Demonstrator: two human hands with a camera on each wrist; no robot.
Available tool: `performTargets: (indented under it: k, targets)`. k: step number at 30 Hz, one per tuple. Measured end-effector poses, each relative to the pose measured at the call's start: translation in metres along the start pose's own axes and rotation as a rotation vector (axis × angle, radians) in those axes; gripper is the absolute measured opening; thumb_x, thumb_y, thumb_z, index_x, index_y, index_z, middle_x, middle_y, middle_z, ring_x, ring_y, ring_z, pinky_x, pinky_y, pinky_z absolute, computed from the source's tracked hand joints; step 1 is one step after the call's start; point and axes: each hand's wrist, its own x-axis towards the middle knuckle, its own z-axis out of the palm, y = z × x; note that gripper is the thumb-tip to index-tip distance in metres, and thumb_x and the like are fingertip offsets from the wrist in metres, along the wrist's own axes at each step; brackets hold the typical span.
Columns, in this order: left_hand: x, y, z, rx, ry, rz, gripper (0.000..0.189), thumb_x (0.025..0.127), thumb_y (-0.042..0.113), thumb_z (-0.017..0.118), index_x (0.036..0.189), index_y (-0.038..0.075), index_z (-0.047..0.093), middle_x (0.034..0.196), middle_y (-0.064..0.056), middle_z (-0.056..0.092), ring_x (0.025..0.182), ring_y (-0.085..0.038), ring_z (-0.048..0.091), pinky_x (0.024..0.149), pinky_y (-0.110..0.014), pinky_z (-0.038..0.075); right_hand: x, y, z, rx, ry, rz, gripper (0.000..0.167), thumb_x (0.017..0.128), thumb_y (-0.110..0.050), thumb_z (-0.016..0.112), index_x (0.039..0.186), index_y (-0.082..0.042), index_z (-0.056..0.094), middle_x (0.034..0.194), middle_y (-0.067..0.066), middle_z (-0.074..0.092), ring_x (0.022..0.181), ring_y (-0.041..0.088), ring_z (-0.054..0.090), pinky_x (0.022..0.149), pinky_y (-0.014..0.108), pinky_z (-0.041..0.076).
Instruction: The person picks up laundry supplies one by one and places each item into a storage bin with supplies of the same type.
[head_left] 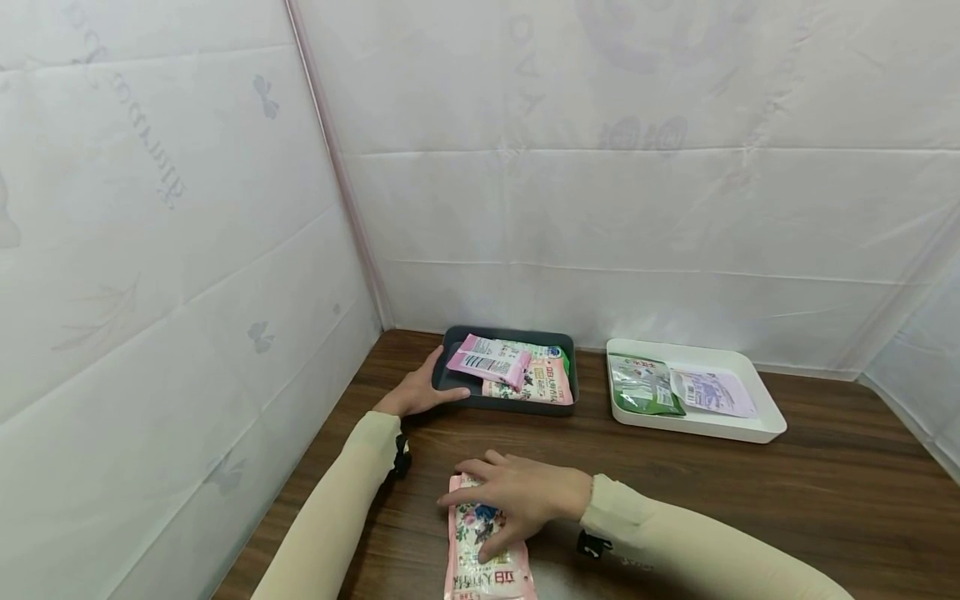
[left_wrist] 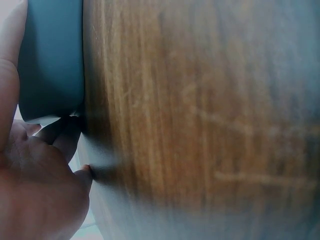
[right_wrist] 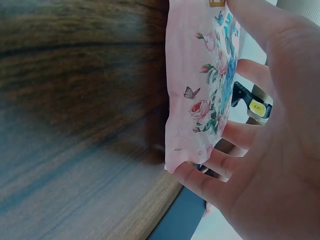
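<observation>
My left hand [head_left: 416, 392] grips the left end of a dark grey tray [head_left: 566, 398]; its thumb lies along the front side and its fingers are round the corner. In the left wrist view, fingertips go out of sight beneath the tray [left_wrist: 52, 65]. My right hand [head_left: 528, 496] rests on a pink floral packet [head_left: 480, 575] that lies on the table near me. In the right wrist view, the spread fingers [right_wrist: 200, 182] touch the printed face and edge of the packet. Inside the dark tray, a pink-and-white packet [head_left: 487, 360] overlaps a floral packet [head_left: 546, 382].
To the right stands a white tray [head_left: 693, 427] with a green packet [head_left: 641, 385] and a pale purple packet [head_left: 716, 393]. Both trays are near the back wall sheet [head_left: 637, 208]. Another sheet [head_left: 187, 375] borders the left side of the brown wooden table [head_left: 825, 483].
</observation>
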Motion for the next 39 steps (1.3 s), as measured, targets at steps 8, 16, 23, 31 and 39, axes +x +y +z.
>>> performTargets:
  k: [8, 16, 23, 31, 39]
  targets:
    - [0.0, -0.0009, -0.0004, -0.006, -0.002, 0.004, 0.12, 0.083, 0.068, 0.075, 0.167, 0.022, 0.003, 0.17, -0.019, 0.015, 0.15, -0.048, 0.026, 0.117, -0.066, 0.027, 0.0024, -0.0009, 0.0009, -0.028, -0.006, 0.016, 0.075, 0.091, -0.069, 0.063, 0.157, -0.042, 0.04, 0.159, 0.003, 0.036, 0.119, 0.014, 0.042, 0.098, 0.032, 0.045]
    - [0.0023, -0.0007, -0.0006, 0.009, -0.007, 0.016, 0.12, 0.084, 0.065, 0.075, 0.167, 0.019, 0.001, 0.171, -0.019, 0.013, 0.15, -0.047, 0.027, 0.118, -0.065, 0.027, 0.004, -0.0023, 0.0011, -0.065, 0.006, 0.015, 0.075, 0.089, -0.07, 0.065, 0.155, -0.041, 0.043, 0.155, 0.003, 0.04, 0.116, 0.013, 0.042, 0.095, 0.03, 0.045]
    - [0.0014, -0.0009, 0.0002, 0.005, -0.003, 0.018, 0.12, 0.083, 0.066, 0.075, 0.167, 0.02, 0.002, 0.17, -0.018, 0.015, 0.15, -0.047, 0.027, 0.117, -0.065, 0.027, 0.0042, -0.0037, 0.0005, -0.053, 0.006, 0.016, 0.074, 0.089, -0.069, 0.066, 0.155, -0.041, 0.045, 0.154, 0.004, 0.041, 0.114, 0.013, 0.042, 0.093, 0.029, 0.044]
    - [0.0009, -0.0009, 0.0001, -0.003, 0.001, 0.029, 0.12, 0.083, 0.066, 0.075, 0.167, 0.021, 0.002, 0.17, -0.018, 0.015, 0.15, -0.046, 0.027, 0.117, -0.066, 0.026, 0.0044, -0.0036, 0.002, -0.059, 0.017, 0.005, 0.074, 0.09, -0.067, 0.066, 0.155, -0.04, 0.044, 0.154, 0.005, 0.042, 0.112, 0.013, 0.041, 0.09, 0.027, 0.042]
    - [0.0004, -0.0002, -0.0002, -0.014, 0.003, 0.032, 0.118, 0.085, 0.062, 0.076, 0.167, 0.019, 0.003, 0.17, -0.018, 0.015, 0.151, -0.046, 0.026, 0.118, -0.066, 0.025, 0.0049, -0.003, 0.0014, -0.05, 0.007, 0.011, 0.074, 0.09, -0.067, 0.066, 0.155, -0.041, 0.044, 0.154, 0.004, 0.041, 0.114, 0.013, 0.041, 0.091, 0.029, 0.043]
